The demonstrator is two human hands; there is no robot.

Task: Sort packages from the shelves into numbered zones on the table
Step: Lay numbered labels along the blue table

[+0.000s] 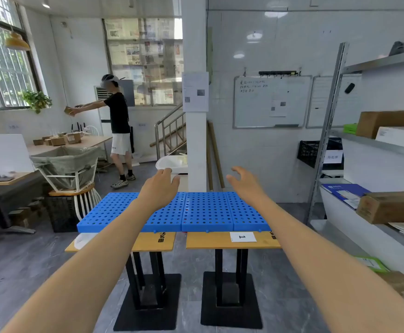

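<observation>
**Hands empty over the worktop (pixel 208 241)**

Left hand (pixel 161 187) and right hand (pixel 243 182) hover with fingers loose, holding nothing, above the blue perforated panels (pixel 203 212). Packages (pixel 388 207) sit on the shelves (pixel 376 144) at right of frame, well apart from both.

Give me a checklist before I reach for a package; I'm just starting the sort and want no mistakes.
1. Left hand free: ok, fingers relaxed, holding nothing.
2. Right hand free: ok, fingers loosely spread, holding nothing.
3. Blue perforated plastic panels lying flat across the two wooden tables: ok.
4. White paper card marked 1 readable on the right table: ok.
5. Other zone numbers: cannot tell; the left arm covers part of the other table's edge.
6. Brown cardboard box on the grey metal shelf at right, unobstructed: ok. Its destination zone: cannot tell.
</observation>
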